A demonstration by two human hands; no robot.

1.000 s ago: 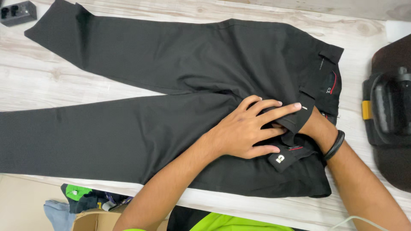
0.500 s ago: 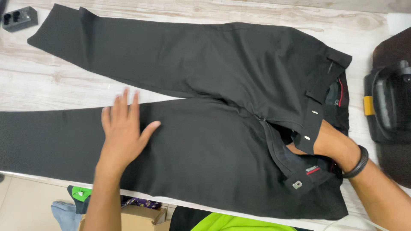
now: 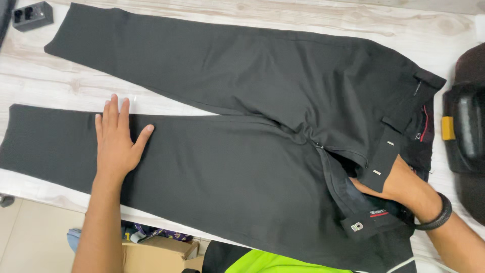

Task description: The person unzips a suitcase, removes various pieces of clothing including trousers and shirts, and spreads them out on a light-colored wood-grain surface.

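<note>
Black trousers (image 3: 242,146) lie spread on the pale wooden bench (image 3: 60,86), 2 legs running out to the left, waistband to the right. Left hand (image 3: 117,139) rests flat on the lower leg, palm down, fingers spread and lying along the cloth, thumb splayed; it holds nothing, only presses. Right hand (image 3: 399,182) is tucked inside the open fly and waistband; only the wrist and the back of the hand show, with a black wristband (image 3: 435,215) just behind, so whether its fingers are spread or pinching cloth cannot be told. Judged step: smoothing and flattening the garment, the left hand working the leg while the right anchors the waist from inside. Next move, as a judgement, calls for an even flat stroke along the leg away from the waist, with the waist end kept from sliding. The upper leg lies beyond the left hand, apart from it, with a wedge of bare bench between the 2 legs. A small black block (image 3: 33,15) sits far beyond the left hand at the bench corner; a dark bag (image 3: 467,136) lies beyond the right hand, just past the waistband. A cardboard box (image 3: 154,253) shows below the bench edge near the left forearm.
</note>
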